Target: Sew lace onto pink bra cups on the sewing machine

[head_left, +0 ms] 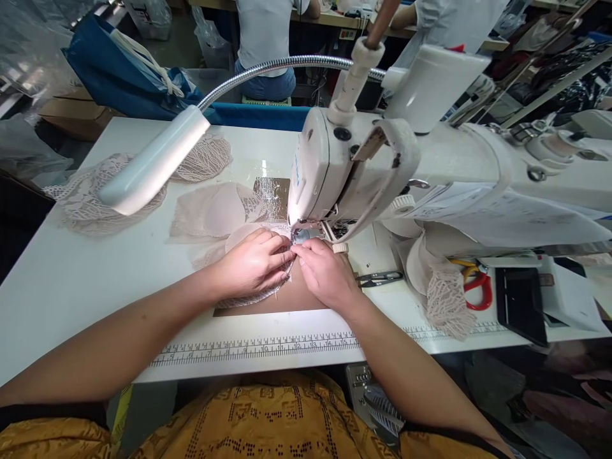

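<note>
Under the needle area of a white sewing machine (310,172) lies a pale beige lace bra cup (239,237). My left hand (261,258) rests on that cup, its fingers bent and pressed together on the fabric edge close to the presser foot. Meeting it there, my right hand (322,271) pinches the edge of the same piece between thumb and forefinger. Both hands' fingertips nearly touch. More sheer fabric with a smooth pad (222,213) spreads out to the left of the cup.
Lace pieces (102,201) lie on the left under a lamp (157,159). Thread snips (380,278), red-handled scissors (479,290), a black phone-like device (520,303) and more cups (421,264) sit to the right. A printed ruler (268,347) runs along the front edge. Co-workers sit beyond.
</note>
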A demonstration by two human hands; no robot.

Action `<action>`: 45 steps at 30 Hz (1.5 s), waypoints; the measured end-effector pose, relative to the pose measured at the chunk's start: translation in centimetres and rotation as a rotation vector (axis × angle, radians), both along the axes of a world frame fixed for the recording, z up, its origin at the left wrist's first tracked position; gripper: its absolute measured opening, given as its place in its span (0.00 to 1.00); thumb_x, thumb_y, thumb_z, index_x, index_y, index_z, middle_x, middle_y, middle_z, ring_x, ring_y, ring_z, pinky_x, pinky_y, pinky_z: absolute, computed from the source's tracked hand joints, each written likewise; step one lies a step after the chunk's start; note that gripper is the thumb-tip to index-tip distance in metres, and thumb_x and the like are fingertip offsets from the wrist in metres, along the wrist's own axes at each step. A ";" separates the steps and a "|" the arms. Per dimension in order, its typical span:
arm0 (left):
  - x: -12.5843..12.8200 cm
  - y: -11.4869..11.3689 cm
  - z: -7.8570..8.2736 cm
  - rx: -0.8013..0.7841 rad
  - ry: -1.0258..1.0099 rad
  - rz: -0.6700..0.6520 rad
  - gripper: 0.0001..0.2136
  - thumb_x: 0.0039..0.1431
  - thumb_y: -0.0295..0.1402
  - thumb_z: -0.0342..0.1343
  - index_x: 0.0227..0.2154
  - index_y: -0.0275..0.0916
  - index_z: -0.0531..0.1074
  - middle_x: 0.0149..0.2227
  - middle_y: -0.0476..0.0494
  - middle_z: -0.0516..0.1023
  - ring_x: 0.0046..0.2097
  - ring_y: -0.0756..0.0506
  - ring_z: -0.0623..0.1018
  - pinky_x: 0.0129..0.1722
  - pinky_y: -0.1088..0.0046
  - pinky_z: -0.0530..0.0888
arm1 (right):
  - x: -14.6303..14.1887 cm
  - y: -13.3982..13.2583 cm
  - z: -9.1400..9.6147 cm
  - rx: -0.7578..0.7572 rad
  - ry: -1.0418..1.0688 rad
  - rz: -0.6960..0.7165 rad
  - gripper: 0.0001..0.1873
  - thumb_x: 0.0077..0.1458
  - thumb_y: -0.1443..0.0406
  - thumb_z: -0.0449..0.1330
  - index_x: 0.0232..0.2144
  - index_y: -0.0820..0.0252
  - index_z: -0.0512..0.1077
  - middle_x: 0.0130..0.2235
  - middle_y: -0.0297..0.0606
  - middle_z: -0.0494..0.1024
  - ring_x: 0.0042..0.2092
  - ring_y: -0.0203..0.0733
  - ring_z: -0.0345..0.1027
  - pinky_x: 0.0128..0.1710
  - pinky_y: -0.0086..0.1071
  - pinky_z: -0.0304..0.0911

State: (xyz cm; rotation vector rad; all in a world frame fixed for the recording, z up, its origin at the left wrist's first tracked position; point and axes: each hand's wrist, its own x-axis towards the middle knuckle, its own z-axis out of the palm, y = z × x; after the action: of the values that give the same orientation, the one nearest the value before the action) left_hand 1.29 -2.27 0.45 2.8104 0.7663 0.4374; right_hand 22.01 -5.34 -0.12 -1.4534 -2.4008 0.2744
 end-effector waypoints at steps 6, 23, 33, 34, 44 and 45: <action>-0.7 0.7 -0.1 0.054 0.037 -0.117 0.15 0.66 0.26 0.47 0.52 0.31 0.72 0.55 0.31 0.73 0.53 0.37 0.72 0.52 0.57 0.71 | 0.0 0.2 -0.1 -0.034 -0.008 0.004 0.19 0.60 0.72 0.49 0.47 0.58 0.75 0.42 0.42 0.76 0.41 0.44 0.68 0.37 0.34 0.59; -0.1 0.4 -0.6 0.124 0.143 0.008 0.17 0.67 0.28 0.46 0.55 0.31 0.69 0.56 0.34 0.73 0.50 0.38 0.72 0.49 0.59 0.71 | -0.4 0.1 -0.5 0.010 -0.126 -0.031 0.20 0.62 0.71 0.48 0.51 0.61 0.74 0.40 0.45 0.76 0.41 0.46 0.67 0.37 0.36 0.61; -0.3 0.9 -0.8 0.048 -0.014 -0.011 0.15 0.69 0.30 0.45 0.51 0.33 0.72 0.54 0.37 0.76 0.54 0.40 0.72 0.50 0.60 0.73 | -0.1 -0.2 -0.1 0.028 -0.070 0.007 0.18 0.60 0.72 0.48 0.44 0.60 0.75 0.39 0.42 0.75 0.38 0.43 0.67 0.36 0.34 0.58; -0.3 1.0 -0.8 0.045 -0.025 -0.001 0.15 0.69 0.30 0.45 0.51 0.33 0.73 0.53 0.36 0.76 0.54 0.40 0.72 0.50 0.60 0.73 | 0.0 -0.2 -0.1 0.034 -0.060 0.015 0.18 0.60 0.73 0.48 0.44 0.60 0.75 0.38 0.42 0.76 0.38 0.43 0.67 0.36 0.33 0.58; -0.4 1.8 -1.2 0.081 -0.051 0.067 0.16 0.68 0.33 0.47 0.51 0.34 0.73 0.54 0.36 0.76 0.53 0.39 0.73 0.50 0.58 0.73 | 0.1 -0.1 -0.4 0.081 -0.039 0.053 0.19 0.61 0.73 0.49 0.47 0.62 0.76 0.37 0.43 0.76 0.38 0.44 0.64 0.36 0.34 0.59; -0.5 1.8 -1.3 0.085 -0.053 0.078 0.16 0.68 0.33 0.47 0.52 0.34 0.73 0.54 0.36 0.76 0.52 0.38 0.73 0.50 0.57 0.73 | 0.0 0.0 -0.4 0.074 -0.043 0.051 0.20 0.60 0.73 0.49 0.48 0.62 0.75 0.38 0.43 0.76 0.38 0.44 0.64 0.37 0.34 0.60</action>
State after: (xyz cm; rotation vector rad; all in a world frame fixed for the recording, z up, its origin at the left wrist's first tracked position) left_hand 0.83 -0.44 -0.81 2.8410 0.8689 0.5673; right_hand 22.00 -5.39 -0.52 -1.3808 -2.4572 0.1660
